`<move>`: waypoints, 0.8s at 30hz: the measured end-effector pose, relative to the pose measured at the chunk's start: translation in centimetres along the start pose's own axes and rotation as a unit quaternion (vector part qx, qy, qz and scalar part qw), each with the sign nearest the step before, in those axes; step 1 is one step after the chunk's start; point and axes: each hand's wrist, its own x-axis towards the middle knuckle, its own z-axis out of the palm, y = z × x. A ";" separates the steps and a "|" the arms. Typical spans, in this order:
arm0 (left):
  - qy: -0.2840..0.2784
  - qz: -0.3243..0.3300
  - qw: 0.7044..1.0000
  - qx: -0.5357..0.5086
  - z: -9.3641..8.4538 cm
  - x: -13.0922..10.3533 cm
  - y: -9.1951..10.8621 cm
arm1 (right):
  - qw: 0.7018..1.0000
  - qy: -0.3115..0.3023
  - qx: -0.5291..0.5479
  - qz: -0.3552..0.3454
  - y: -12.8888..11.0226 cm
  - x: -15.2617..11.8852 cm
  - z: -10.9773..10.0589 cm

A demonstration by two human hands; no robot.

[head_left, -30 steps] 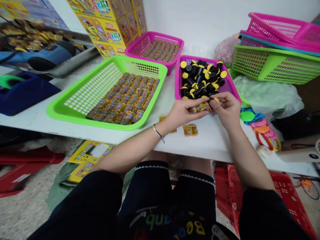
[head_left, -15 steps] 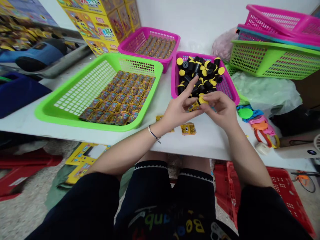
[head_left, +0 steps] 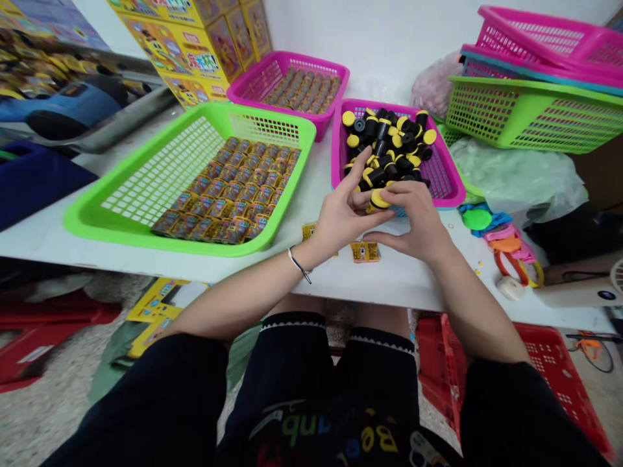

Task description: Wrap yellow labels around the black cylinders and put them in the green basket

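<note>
A small yellow-capped black container (head_left: pixel 379 200) is between my two hands, just in front of a pink basket (head_left: pixel 337 170). My left hand (head_left: pixel 335 217) is closed on it, index finger pointing up and away from it. The fingertips of my right hand (head_left: pixel 413 220) press on the cap's right side, while its thumb reaches below my left thumb. My hands hide the container's lower part. Many similar black containers (head_left: pixel 379 148) with yellow caps lie loose in the basket. Below my hands, a small stack of printed yellow labels (head_left: pixel 365 251) lies on the white table (head_left: pixel 389 285); more labels (head_left: pixel 308 231) lie partly behind my left wrist.
At left, a green basket (head_left: pixel 82 224) holds rows of wrapped pieces (head_left: pixel 233 190). Behind it are another pink basket (head_left: pixel 238 84) of rows and yellow boxes (head_left: pixel 195 58). Stacked baskets (head_left: pixel 511 117), a plastic bag (head_left: pixel 520 175) and tape rolls (head_left: pixel 511 267) sit at right.
Both hands have shifted slightly left with the container. Its cap has tilted more upright, and my right thumb has moved from the cap down and to the left.
</note>
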 end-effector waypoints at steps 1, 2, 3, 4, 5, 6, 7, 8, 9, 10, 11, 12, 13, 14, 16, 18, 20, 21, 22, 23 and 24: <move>-0.005 -0.014 1.000 -0.015 0.0 0.1 0.2 | 1.000 -0.002 -0.011 -0.006 -0.1 -0.1 0.1; -0.008 -0.023 0.999 -0.031 0.0 0.1 0.3 | 1.000 0.002 -0.017 -0.012 -0.2 -0.1 0.2; -0.014 -0.029 0.998 -0.048 0.0 0.2 0.5 | 1.000 0.010 -0.019 -0.021 -0.3 -0.2 0.3; -0.025 -0.033 0.997 -0.070 0.1 0.3 0.6 | 0.999 0.021 -0.018 -0.034 -0.5 -0.2 0.4; -0.041 -0.038 0.994 -0.095 0.1 0.3 0.7 | 0.998 0.032 -0.016 -0.048 -0.7 -0.3 0.4; -0.062 -0.045 0.990 -0.121 0.2 0.3 0.8 | 0.997 0.040 -0.017 -0.059 -0.9 -0.3 0.4; -0.087 -0.054 0.984 -0.147 0.3 0.3 0.8 | 0.997 0.044 -0.022 -0.066 -1.0 -0.3 0.4; -0.112 -0.066 0.977 -0.171 0.3 0.2 0.7 | 0.996 0.045 -0.028 -0.068 -1.1 -0.3 0.4; -0.137 -0.079 0.969 -0.192 0.4 0.2 0.6 | 0.996 0.041 -0.035 -0.069 -1.2 -0.3 0.4; -0.159 -0.091 0.961 -0.206 0.4 0.1 0.5 | 0.996 0.036 -0.040 -0.069 -1.3 -0.3 0.4; -0.176 -0.099 0.956 -0.213 0.4 0.0 0.5 | 0.996 0.031 -0.045 -0.071 -1.3 -0.4 0.4; -0.183 -0.100 0.955 -0.210 0.4 -0.1 0.3 | 0.996 0.029 -0.049 -0.075 -1.4 -0.4 0.4; -0.181 -0.096 0.958 -0.199 0.4 -0.2 0.2 | 0.995 0.031 -0.055 -0.082 -1.4 -0.4 0.4; -0.174 -0.089 0.964 -0.182 0.4 -0.3 0.1 | 0.993 0.035 -0.064 -0.089 -1.5 -0.4 0.4; -0.145 -0.068 0.976 -0.145 0.5 -0.4 -0.3 | 0.989 0.045 -0.087 -0.107 -1.6 -0.4 0.5; -0.113 -0.047 0.986 -0.116 0.6 -0.4 -0.8 | 0.984 0.052 -0.110 -0.128 -1.7 -0.3 0.6; -0.094 -0.028 0.990 -0.099 0.6 -0.3 -1.0 | 0.980 0.055 -0.131 -0.141 -1.7 -0.3 0.7; -0.090 -0.021 0.991 -0.095 0.5 -0.3 -1.0 | 0.978 0.060 -0.139 -0.144 -1.7 -0.3 0.7; -0.093 -0.015 0.991 -0.094 0.4 -0.2 -0.9 | 0.976 0.066 -0.147 -0.146 -1.7 -0.4 0.7; -0.104 -0.014 0.990 -0.094 0.2 -0.1 -0.7 | 0.975 0.075 -0.152 -0.146 -1.6 -0.4 0.7; -0.125 -0.014 0.988 -0.094 -0.1 -0.1 -0.5 | 0.974 0.084 -0.154 -0.146 -1.6 -0.5 0.8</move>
